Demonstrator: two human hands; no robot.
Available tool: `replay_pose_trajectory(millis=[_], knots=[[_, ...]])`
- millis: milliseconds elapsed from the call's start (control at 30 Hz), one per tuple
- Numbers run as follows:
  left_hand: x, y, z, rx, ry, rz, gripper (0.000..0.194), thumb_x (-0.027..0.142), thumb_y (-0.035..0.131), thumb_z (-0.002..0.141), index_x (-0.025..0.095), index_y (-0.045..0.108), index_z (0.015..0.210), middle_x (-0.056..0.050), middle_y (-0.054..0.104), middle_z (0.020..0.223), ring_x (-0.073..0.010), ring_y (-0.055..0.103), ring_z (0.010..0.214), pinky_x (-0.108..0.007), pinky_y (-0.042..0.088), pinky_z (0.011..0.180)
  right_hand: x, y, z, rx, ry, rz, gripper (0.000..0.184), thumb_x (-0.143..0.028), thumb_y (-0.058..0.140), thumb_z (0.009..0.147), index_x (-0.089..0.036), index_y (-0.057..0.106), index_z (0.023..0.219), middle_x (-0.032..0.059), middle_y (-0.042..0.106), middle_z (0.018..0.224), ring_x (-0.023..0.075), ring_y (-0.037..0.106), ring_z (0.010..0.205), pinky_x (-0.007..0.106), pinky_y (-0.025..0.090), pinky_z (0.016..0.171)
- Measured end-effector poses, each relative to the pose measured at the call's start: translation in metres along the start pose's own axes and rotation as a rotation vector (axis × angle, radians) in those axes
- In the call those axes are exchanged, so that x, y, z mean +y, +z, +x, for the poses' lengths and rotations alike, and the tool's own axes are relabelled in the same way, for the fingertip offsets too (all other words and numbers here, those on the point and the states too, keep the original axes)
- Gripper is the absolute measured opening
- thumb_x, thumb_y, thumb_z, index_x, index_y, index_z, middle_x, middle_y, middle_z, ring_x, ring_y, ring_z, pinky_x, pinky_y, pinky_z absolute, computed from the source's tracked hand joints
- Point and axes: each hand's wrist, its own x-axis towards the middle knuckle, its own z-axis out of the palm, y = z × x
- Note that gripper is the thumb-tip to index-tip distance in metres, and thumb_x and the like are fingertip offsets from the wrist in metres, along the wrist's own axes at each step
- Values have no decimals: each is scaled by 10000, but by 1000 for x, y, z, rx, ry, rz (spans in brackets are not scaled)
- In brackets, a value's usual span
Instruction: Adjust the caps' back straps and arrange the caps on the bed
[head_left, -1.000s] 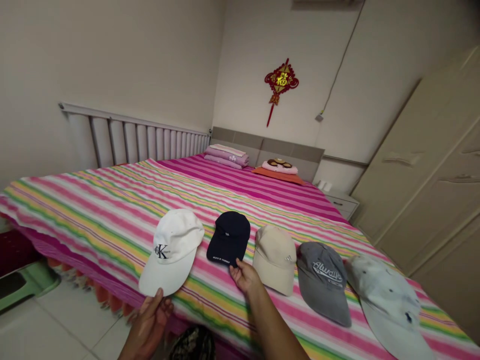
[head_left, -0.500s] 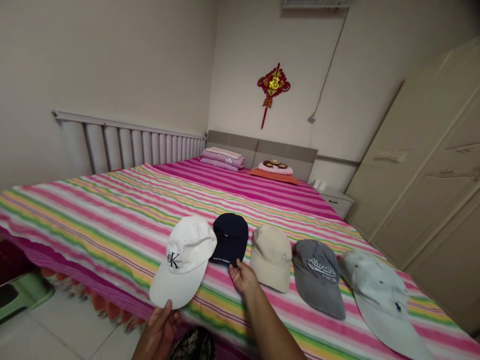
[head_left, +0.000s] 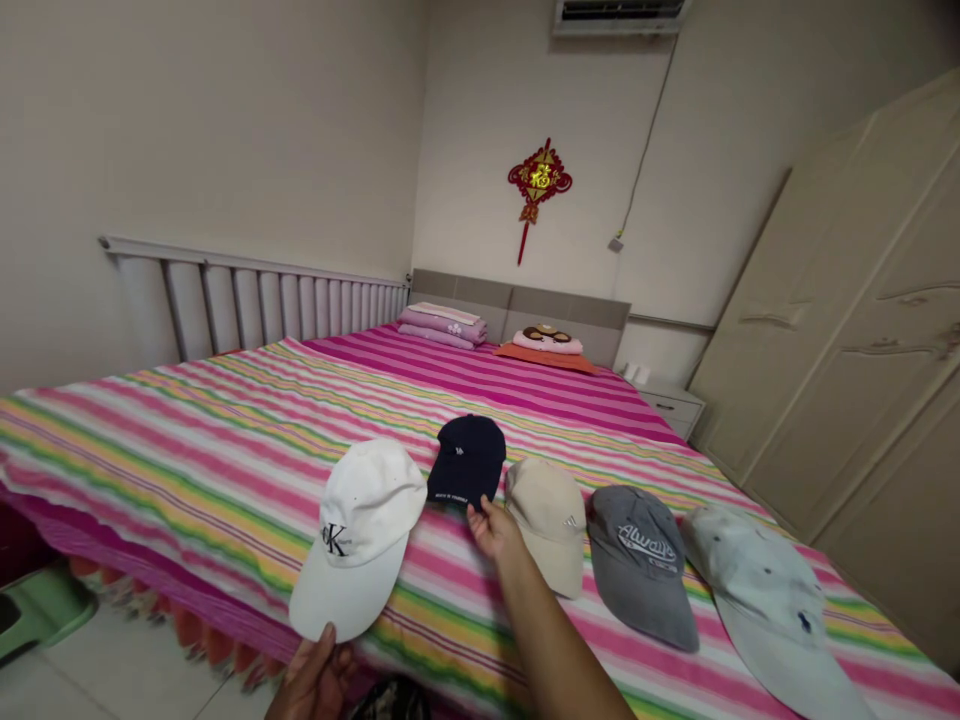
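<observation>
My left hand [head_left: 319,680] pinches the brim edge of a white baseball cap [head_left: 375,500] with black letters, near the bed's front edge. With my right hand [head_left: 491,528] I grip the brim of a navy baseball cap [head_left: 471,455], which bears small white lettering along the brim. To the right of it a beige cap [head_left: 546,520], a grey cap [head_left: 637,560] with white script and a pale cap [head_left: 761,580] with a small dark logo lie in a row, brims toward me. The fingertips under both held brims are hidden.
The caps are on a striped bedspread [head_left: 225,440]. Folded purple bedding [head_left: 442,325] and a pink pillow [head_left: 547,340] lie by the headboard [head_left: 555,305]. A radiator [head_left: 285,300] runs along the left wall, a wardrobe [head_left: 840,300] stands right, a green stool [head_left: 49,605] lower left.
My right hand has moved the navy cap a little up and to the right, away from the white cap. The white cap stays in my left hand, and the view has shifted slightly.
</observation>
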Motion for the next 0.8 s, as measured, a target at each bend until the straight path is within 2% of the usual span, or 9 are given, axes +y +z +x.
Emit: replay_pose_trajectory(millis=[133,333,433,633,800], knots=[[-7,-6,2,-28,-65,-37,339,94,725,530,193,549,803,20,632,740,-96,549,535,-195,492,520,24,-20,-17,159,85,-5,210,-237,506,841,-133,527,1024,39,578,919,119,572,694,266,507,561],[-10,0,-5,-22,-50,-31,325,127,701,585,213,563,866,12,630,722,-96,550,524,-198,493,517,31,-20,-23,264,120,-9,219,-243,507,841,-136,525,1031,41,578,924,121,574,698,265,508,555],[-10,0,-8,-59,-73,-54,338,132,724,554,205,558,839,14,614,675,-103,532,507,-208,488,505,29,-20,-27,279,123,-19,208,-233,509,839,-130,527,1019,35,578,903,112,570,675,253,505,540],[-15,-3,-8,-101,-120,-73,435,146,776,483,203,537,842,27,617,737,-100,542,545,-213,489,532,23,-21,-38,271,129,-32,165,-223,512,837,-124,539,966,16,578,831,96,554,615,235,494,503],[-18,-2,-14,-140,-141,-29,355,191,771,507,180,550,785,18,601,675,-108,541,543,-227,491,567,26,-28,-66,207,157,-66,125,-231,493,846,-120,546,868,-6,582,715,90,555,554,243,497,528]])
